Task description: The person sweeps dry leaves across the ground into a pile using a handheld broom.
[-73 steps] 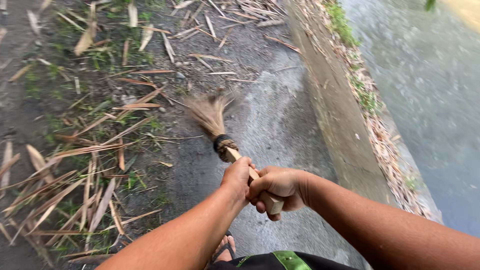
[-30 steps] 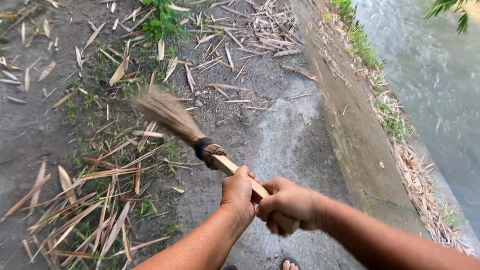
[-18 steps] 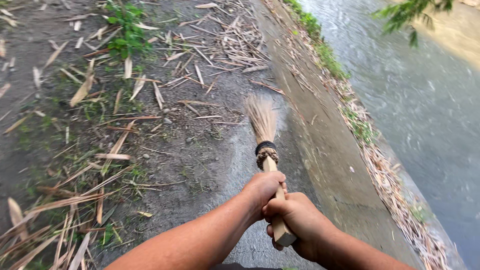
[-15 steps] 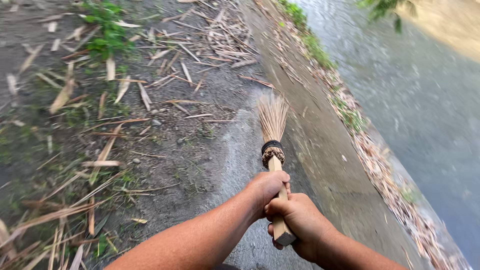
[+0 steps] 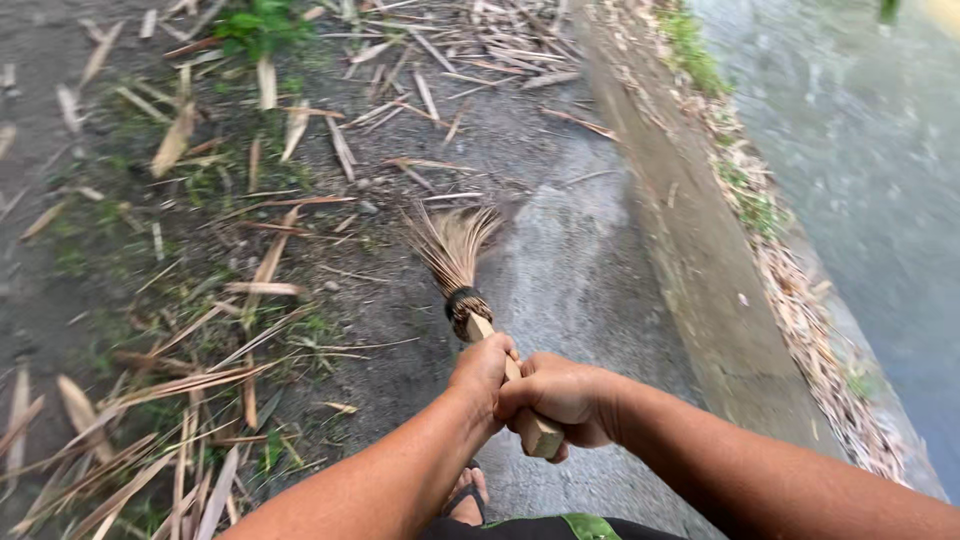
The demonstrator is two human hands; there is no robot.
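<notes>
Broom (image 5: 470, 290) bristles ahead of both hands (image 5: 530, 385)

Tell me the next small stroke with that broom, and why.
Probably a short sweep to the left: the broom, gripped by the left hand and right hand, has its bristles at the edge of the bare path, and dry leaves lie just left of them.

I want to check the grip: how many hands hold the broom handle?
2. The left hand grips the broom handle higher up; the right hand grips near its end, touching the left.
</notes>
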